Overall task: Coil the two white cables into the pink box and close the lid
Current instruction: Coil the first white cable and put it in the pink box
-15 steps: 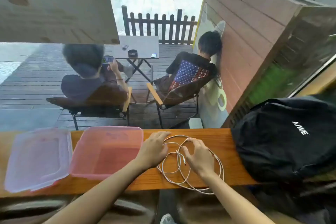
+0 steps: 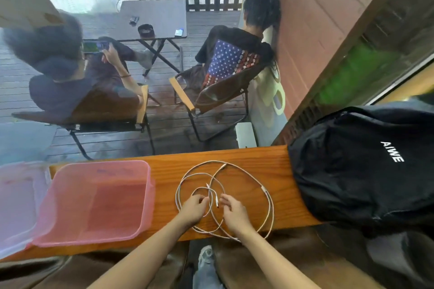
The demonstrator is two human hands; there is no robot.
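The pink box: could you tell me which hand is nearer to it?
Left. The left hand lies just right of the pink box; the right hand is farther right, across the cables.

box (image 2: 94,202): see-through pink, at 9 o'clock
lid (image 2: 17,204): pale lilac-ish clear
cables (image 2: 246,172): white
counter (image 2: 270,159): warm orange wood grain
backpack (image 2: 361,171): black, white "AIWE" lettering, 3 o'clock
chair cushion (image 2: 231,63): stars-and-stripes print, 12 o'clock

Across the lower middle of the frame runs the table (image 2: 258,159). At its left end sits the box (image 2: 94,199), with the lid (image 2: 18,204) at the far left edge. The cables (image 2: 246,178) lie at centre, and the backpack (image 2: 364,166) rests on the right end.
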